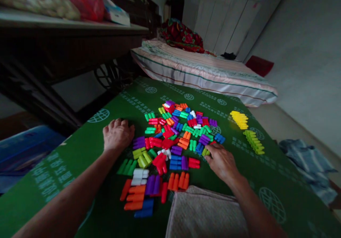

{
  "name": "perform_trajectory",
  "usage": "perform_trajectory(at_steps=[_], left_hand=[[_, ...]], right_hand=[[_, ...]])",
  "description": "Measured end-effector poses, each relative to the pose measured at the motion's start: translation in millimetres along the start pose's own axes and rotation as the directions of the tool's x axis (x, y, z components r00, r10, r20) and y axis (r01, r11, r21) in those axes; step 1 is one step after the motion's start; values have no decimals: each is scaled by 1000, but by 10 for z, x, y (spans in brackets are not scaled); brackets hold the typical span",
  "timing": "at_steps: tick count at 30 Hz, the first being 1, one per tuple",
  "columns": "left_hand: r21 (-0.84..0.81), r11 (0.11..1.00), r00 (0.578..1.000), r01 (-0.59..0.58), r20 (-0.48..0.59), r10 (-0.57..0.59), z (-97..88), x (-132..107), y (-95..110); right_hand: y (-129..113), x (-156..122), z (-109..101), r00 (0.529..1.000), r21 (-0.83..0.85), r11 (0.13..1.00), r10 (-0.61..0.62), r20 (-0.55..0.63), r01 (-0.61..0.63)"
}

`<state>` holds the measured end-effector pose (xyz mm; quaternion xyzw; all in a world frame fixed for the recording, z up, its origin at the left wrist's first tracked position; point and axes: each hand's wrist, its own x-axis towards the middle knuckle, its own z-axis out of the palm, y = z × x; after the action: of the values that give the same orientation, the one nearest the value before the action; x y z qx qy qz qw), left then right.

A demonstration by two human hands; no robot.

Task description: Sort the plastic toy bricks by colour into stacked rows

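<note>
Many small plastic toy blocks, each like joined rounded tubes, lie in a loose multicoloured spread on the green table. At the right side of the spread, my right hand has its thumb and fingers closed on a yellow-green block. My left hand rests palm down on the table, left of the spread, fingers loosely bent, thumb apart, holding nothing. Near it lie a purple block and yellow-green blocks. Apart at the right are a row of yellow blocks and a row of yellow-green blocks.
A folded grey-brown cloth lies at the near edge, under my right forearm. Beyond the table stands a bed with a red flowered quilt. On the left, a sewing-machine table carries bags. Striped fabric hangs at the right.
</note>
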<state>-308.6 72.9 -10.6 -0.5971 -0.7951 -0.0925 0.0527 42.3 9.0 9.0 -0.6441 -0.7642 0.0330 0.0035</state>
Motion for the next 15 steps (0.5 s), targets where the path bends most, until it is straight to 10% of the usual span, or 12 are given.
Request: perform_trajectory(at_steps=[15], left_hand=[[-5, 999, 996, 49, 77, -48, -118, 81, 36]], right_hand=[[7, 81, -87, 991, 110, 985, -133, 4, 132]])
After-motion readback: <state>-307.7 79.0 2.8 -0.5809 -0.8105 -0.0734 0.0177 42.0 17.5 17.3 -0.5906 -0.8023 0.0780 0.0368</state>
